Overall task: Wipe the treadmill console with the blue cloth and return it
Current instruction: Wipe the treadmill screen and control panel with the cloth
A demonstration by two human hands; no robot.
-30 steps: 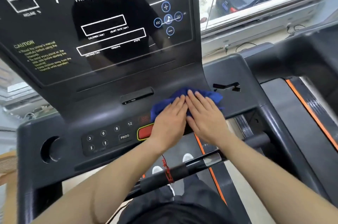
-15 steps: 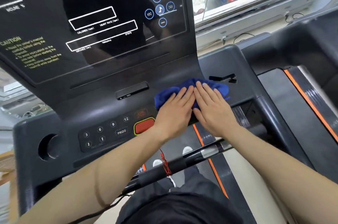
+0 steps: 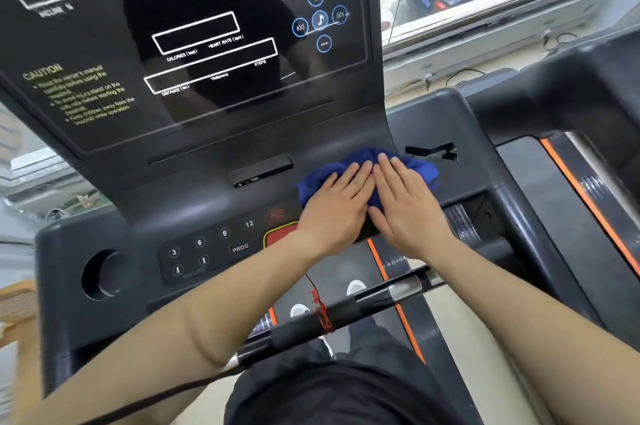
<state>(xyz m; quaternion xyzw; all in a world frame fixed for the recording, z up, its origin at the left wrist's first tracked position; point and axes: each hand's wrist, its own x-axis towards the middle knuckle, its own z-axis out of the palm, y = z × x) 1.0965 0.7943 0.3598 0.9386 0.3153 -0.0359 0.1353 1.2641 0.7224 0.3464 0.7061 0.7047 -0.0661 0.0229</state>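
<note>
Both grips are spread flat, fingers apart and straight, pressing down on the blue cloth (image 3: 360, 170) rather than closed around it: the left hand (image 3: 337, 204) and right hand (image 3: 403, 206) lie side by side, index fingers touching. Beneath them, the treadmill console (image 3: 214, 196) fills most of the view, its dark display panel (image 3: 194, 43) rising behind. The cloth is bunched on the console's sloping ledge, right of centre, just left of a small slot (image 3: 431, 151). A keypad (image 3: 207, 248) sits left of the hands, with a red button (image 3: 278, 236) partly hidden by the left wrist.
</note>
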